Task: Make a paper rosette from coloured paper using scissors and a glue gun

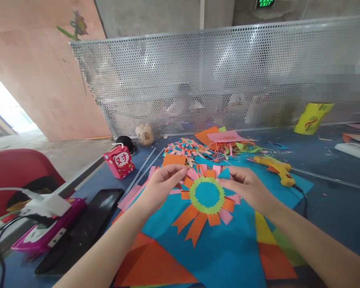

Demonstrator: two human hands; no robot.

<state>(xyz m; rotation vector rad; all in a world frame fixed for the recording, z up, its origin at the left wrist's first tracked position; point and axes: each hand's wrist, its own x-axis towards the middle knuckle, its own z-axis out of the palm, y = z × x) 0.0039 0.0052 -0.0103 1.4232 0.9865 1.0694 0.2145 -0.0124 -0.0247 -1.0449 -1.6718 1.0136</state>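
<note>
A rosette (207, 195) has a blue centre, a green zigzag ring, orange and pink loops around it, and two orange notched tails pointing down. It is held above a large blue sheet (222, 256). My left hand (165, 182) is closed in a pinch at the rosette's upper left edge, beside a pink loop. At the upper right edge, my right hand (247, 186) pinches a small blue piece (224, 174), its thumb close to the green ring. The fingertips partly hide the contact on both sides.
A yellow glue gun (277, 168) lies to the right. Behind the rosette are a pile of coloured loops (186, 148) and paper scraps (228, 137). On the left are a red box (119, 161), a black phone (81, 228) and a purple power strip (52, 228). A perforated metal screen (198, 72) borders the table.
</note>
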